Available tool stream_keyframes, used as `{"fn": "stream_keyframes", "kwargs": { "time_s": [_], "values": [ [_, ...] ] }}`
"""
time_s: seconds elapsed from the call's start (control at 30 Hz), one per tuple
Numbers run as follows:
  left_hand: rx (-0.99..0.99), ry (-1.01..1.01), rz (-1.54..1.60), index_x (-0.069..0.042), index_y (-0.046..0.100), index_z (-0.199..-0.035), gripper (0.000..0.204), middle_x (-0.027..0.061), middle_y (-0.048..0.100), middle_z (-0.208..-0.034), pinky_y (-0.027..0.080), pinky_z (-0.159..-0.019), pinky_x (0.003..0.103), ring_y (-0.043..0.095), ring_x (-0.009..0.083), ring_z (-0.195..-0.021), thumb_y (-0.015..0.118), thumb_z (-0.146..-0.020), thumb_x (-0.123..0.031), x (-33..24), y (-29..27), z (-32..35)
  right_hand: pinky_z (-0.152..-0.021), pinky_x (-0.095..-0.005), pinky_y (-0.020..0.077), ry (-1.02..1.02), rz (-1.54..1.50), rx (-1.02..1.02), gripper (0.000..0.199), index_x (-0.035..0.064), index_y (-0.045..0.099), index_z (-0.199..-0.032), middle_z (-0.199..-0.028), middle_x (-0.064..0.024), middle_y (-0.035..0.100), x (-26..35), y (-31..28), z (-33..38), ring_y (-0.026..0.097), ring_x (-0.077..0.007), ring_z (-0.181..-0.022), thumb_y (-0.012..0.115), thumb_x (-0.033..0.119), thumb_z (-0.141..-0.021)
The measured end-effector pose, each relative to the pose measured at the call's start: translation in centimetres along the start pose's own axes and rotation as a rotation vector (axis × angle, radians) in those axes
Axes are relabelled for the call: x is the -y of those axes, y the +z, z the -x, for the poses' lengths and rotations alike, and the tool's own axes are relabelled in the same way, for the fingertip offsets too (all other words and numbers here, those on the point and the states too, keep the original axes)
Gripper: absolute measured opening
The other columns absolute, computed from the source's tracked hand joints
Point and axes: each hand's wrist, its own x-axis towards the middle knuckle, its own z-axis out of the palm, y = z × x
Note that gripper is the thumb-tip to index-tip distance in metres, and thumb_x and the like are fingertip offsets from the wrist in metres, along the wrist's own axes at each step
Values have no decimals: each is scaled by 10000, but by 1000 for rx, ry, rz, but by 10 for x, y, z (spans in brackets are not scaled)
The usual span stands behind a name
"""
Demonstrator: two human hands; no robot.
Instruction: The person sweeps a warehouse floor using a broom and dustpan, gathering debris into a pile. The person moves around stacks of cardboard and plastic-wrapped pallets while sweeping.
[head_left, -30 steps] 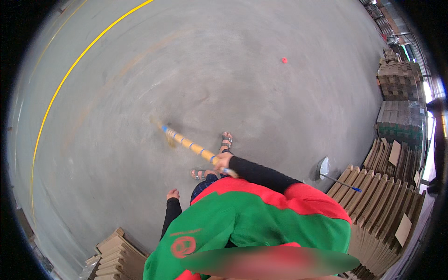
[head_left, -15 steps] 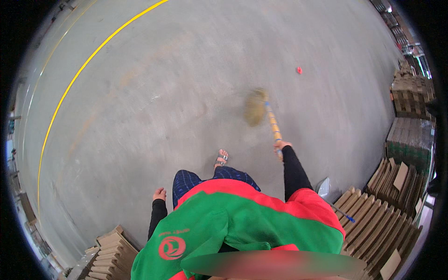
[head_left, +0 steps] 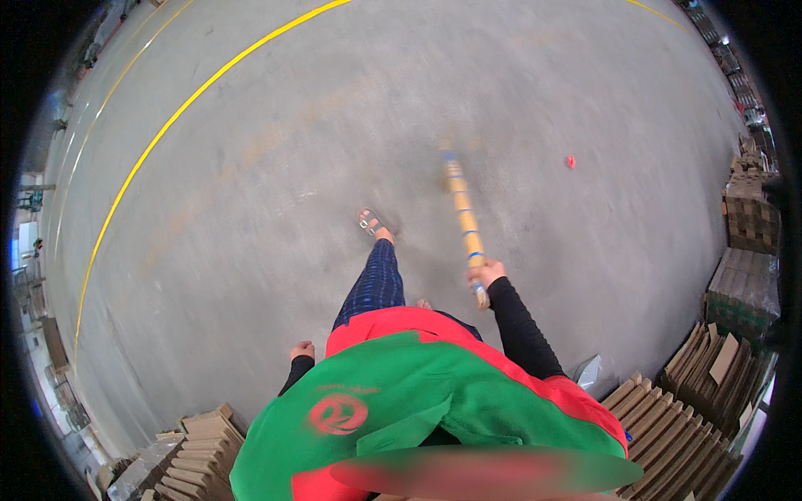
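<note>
My right hand [head_left: 486, 272] grips a hand broom by its banded, tan-yellow handle [head_left: 463, 207], close to the end nearest me. The handle points away across the grey floor; its bristles at the far end are smeared by motion and barely show. My left hand [head_left: 302, 350] hangs low at my left side, fingers curled, with nothing seen in it. A small red scrap [head_left: 571, 161] lies on the floor to the right of the broom, apart from it.
Stacked cardboard [head_left: 664, 422] stands close at my right, with more stacks beyond it. A dustpan [head_left: 589, 371] sits beside the near stack. Another cardboard stack [head_left: 205, 451] is at lower left. A yellow line [head_left: 154, 138] curves along the floor at left.
The broom has swung, its bristles now a faint blur. A sandalled foot has stepped forward. The red scrap and stacks appear shifted to the right and lower in view.
</note>
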Motion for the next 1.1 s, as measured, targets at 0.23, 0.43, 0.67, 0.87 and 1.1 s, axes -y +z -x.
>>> {"fn": "stream_keyframes", "kwargs": {
  "time_s": [0.23,0.43,0.67,0.87,1.1],
  "values": [
    [238,211,129,-60,560,-1017,446,154,582,-958,410,-812,350,546,259,-927,531,-708,-379,-236,-102,-180,-470,-344,454,99,508,705,259,79,569,-831,-671,-78,575,130,257,-132,552,-205,-543,660,199,-620],
    [4,606,861,-21,525,-1039,286,79,566,-989,415,-796,261,531,142,-897,553,-772,-118,-341,-235,-200,-559,-392,479,-87,1006,383,469,112,578,-941,-792,-147,600,165,334,-235,580,-281,-617,635,393,-570],
    [22,147,-224,-38,582,-956,372,148,563,-996,428,-770,400,549,315,-881,472,-739,-320,-170,-194,-251,-342,-315,403,379,109,-118,168,54,477,-810,-544,-71,510,246,127,-291,493,-193,-399,566,154,-709],
    [450,109,-395,-82,595,-948,340,137,566,-992,427,-792,370,543,282,-913,404,-766,-297,-118,-114,-216,-331,-326,386,269,-91,-342,200,56,423,-843,-524,-94,481,347,81,-313,478,-222,-390,541,67,-682],
    [258,-474,707,-25,566,-992,406,138,592,-943,414,-806,310,553,225,-905,558,-695,-302,-256,-149,-291,-367,-297,418,265,260,229,291,-2,493,-915,-599,-71,517,483,184,-281,499,-164,-429,575,4,-636]
  ]
}}
